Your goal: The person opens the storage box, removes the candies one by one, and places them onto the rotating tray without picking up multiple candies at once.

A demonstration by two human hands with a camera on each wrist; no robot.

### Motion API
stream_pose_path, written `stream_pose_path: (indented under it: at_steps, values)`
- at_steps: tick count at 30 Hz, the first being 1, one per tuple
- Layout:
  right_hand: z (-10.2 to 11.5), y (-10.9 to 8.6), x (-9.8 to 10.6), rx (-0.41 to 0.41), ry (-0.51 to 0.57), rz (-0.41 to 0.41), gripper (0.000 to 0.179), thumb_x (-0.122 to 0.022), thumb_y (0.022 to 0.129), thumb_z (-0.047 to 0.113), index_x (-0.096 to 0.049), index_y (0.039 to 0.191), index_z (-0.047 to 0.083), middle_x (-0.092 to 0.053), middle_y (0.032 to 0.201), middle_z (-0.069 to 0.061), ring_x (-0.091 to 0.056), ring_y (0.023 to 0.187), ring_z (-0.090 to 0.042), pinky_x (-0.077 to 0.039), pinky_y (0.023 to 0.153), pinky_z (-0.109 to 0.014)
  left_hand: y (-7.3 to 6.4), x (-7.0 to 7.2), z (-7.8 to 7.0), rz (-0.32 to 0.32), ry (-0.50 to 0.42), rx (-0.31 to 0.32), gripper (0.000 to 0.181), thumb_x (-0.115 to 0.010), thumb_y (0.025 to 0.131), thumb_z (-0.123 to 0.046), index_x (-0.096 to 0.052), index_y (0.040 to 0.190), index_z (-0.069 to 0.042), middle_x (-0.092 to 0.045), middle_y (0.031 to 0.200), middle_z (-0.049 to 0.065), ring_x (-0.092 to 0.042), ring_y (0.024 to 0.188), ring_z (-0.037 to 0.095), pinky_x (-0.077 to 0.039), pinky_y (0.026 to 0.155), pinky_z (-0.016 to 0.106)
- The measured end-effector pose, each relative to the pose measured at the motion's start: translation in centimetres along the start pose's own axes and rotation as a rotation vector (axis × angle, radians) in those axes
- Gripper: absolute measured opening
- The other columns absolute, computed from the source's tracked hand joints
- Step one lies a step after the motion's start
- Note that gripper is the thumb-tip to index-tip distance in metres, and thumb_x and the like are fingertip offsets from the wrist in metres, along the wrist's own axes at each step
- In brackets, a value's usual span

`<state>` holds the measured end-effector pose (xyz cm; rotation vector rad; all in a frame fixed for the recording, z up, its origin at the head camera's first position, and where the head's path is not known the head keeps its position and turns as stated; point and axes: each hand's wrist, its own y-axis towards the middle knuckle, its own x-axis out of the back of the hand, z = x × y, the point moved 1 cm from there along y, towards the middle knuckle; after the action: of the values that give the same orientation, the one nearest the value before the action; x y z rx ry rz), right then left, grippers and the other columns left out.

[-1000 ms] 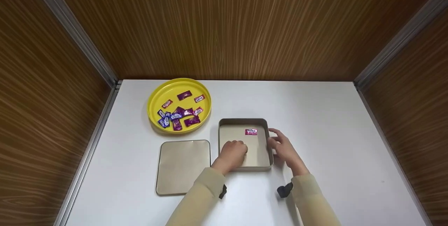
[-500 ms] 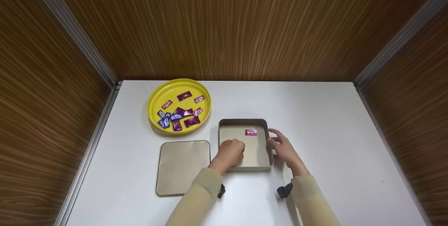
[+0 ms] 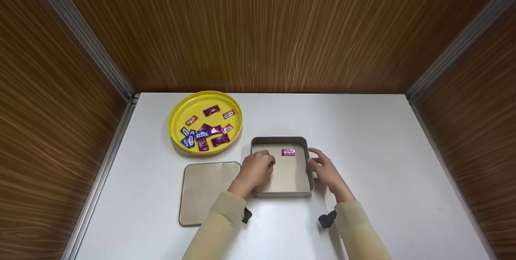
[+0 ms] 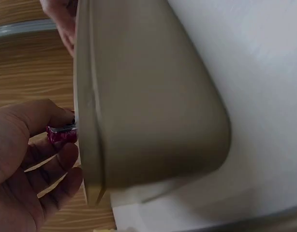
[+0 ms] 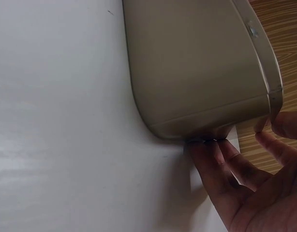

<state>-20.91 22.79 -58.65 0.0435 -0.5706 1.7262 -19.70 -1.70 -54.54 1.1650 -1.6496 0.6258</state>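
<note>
My left hand [image 3: 253,169] is over the left part of an open beige tin box [image 3: 288,194]. Its thumb and index finger pinch a small pink-purple wrapped candy [image 4: 61,134], seen beside the tin's rim in the left wrist view and hidden in the head view. Against the tin's right outer wall rests my right hand [image 3: 328,173], some fingers on the side and one near the rim. Inside the tin, toward the back, lies one pink wrapped candy [image 3: 288,152].
A round yellow tray [image 3: 174,131] at the back left bears several purple, blue and pink candies. Left of the tin, the flat beige lid [image 3: 203,191] lies on the white table [image 3: 375,151]. Wood-grain panels [image 3: 258,30] enclose the back and sides.
My left hand has shifted left and slightly back, from the tin's inner floor toward its left rim. My right hand stays at the right wall. The candy in the tin has not moved.
</note>
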Motion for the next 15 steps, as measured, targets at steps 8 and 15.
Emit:
stream_pose_path:
  at_steps: [8, 15]
  values:
    - [0.0, 0.0, 0.1, 0.007, 0.004, -0.002, 0.048, -0.046, 0.104, 0.021, -0.036, 0.151, 0.014, -0.047, 0.138, -0.027, -0.051, 0.123, -0.046, -0.05, 0.09, -0.055, -0.5, 2.6, 1.9, -0.135, -0.214, 0.055, 0.01, -0.067, 0.09, -0.006, -0.075, 0.095, -0.005, -0.067, 0.09, 0.005, -0.064, 0.08, 0.018, -0.054, 0.072, 0.033]
    - [-0.1, -0.1, 0.0, 0.004, -0.008, 0.005, 0.048, -0.045, 0.105, 0.022, -0.034, 0.151, 0.015, -0.047, 0.139, -0.025, -0.05, 0.124, -0.045, -0.049, 0.093, -0.056, -1.1, 4.4, 3.6, -0.3, -0.352, 0.105, 0.006, -0.069, 0.089, -0.005, -0.074, 0.091, -0.003, -0.067, 0.086, 0.005, -0.063, 0.078, 0.017, -0.054, 0.07, 0.029]
